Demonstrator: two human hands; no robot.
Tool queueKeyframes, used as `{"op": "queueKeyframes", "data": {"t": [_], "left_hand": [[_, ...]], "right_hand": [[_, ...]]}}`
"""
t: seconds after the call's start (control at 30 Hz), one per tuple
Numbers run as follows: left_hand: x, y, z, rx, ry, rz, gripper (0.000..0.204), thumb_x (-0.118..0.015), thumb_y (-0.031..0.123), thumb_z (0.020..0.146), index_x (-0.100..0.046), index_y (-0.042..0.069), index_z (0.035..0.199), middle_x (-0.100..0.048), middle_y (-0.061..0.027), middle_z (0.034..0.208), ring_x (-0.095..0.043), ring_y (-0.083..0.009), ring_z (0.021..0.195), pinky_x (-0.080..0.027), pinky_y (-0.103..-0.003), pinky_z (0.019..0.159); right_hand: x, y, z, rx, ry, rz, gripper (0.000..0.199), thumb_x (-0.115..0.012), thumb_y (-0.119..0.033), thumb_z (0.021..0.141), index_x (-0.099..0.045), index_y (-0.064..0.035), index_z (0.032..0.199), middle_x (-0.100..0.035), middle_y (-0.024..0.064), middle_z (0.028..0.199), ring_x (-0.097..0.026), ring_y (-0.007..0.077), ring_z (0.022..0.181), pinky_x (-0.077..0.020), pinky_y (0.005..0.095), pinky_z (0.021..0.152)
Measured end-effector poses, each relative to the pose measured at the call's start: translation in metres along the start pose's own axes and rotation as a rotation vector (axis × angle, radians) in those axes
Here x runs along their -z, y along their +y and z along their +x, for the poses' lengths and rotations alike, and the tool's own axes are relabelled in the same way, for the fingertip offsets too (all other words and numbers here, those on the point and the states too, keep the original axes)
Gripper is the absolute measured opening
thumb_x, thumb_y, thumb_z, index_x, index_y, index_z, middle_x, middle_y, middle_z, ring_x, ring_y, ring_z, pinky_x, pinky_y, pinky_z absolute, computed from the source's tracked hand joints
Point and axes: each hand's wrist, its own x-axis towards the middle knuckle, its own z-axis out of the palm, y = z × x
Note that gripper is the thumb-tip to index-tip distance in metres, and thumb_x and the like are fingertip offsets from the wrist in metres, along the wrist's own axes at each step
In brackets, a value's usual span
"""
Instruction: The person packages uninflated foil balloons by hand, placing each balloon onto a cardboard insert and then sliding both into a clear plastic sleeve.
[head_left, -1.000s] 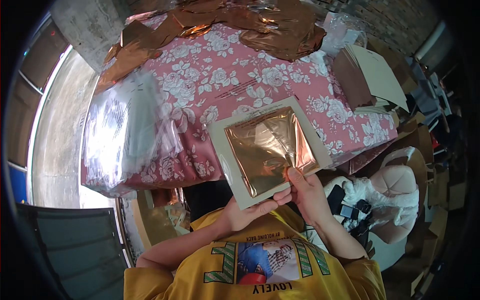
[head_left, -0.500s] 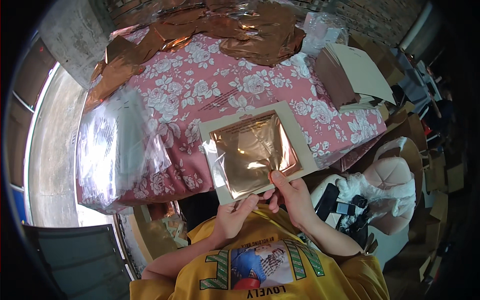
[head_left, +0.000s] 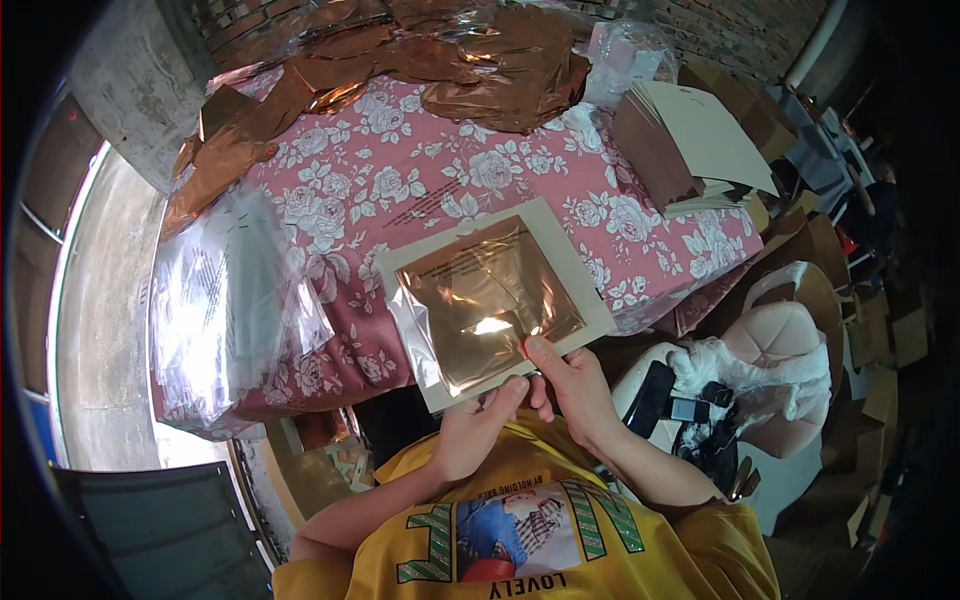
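Over the near edge of the table I hold a cream backing card (head_left: 592, 300) with a folded sheet of shiny copper foil (head_left: 480, 290) lying on its face. Clear plastic with printed lines seems to cover both. My left hand (head_left: 478, 428) pinches the card's lower edge, thumb on top. My right hand (head_left: 580, 392) grips the same edge further right, its thumb pressed on the foil's lower corner. The fingers under the card are partly hidden.
A pink floral tablecloth (head_left: 400, 190) covers the table. Clear plastic bags (head_left: 215, 290) lie in a pile at left, loose copper foil (head_left: 510, 75) at the back, and stacked cream cards (head_left: 690, 140) at back right. A padded chair (head_left: 775, 350) with small items stands at right.
The whole view has shifted slightly. The card with the foil stays in both hands, tilted a little differently, and the glare on the foil has moved.
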Motion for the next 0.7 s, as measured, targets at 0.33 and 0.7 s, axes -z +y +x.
{"op": "queueKeyframes", "data": {"t": [0.33, 0.7], "left_hand": [[-0.004, 0.004, 0.002, -0.074, 0.025, -0.121, 0.029, -0.055, 0.028, 0.102, -0.065, 0.001, 0.097, -0.063, -0.0027, 0.085, -0.057, -0.0098, 0.076, -0.047, -0.027, 0.069], [-0.005, 0.002, 0.005, -0.072, 0.102, -0.164, 0.026, -0.053, 0.021, 0.103, -0.064, -0.002, 0.099, -0.064, -0.0072, 0.079, -0.061, -0.0122, 0.070, -0.049, -0.026, 0.063]], "right_hand": [[0.010, 0.010, 0.004, 0.034, -0.079, 0.042, 0.037, -0.058, -0.040, 0.099, -0.064, -0.0041, 0.095, -0.062, 0.0043, 0.068, -0.053, 0.0078, 0.050, -0.0409, 0.0205, 0.045], [0.015, 0.012, 0.000, 0.134, 0.033, 0.100, 0.022, -0.057, -0.025, 0.101, -0.063, -0.0041, 0.096, -0.069, 0.0063, 0.084, -0.059, 0.0086, 0.062, -0.0476, 0.0229, 0.055]]}}
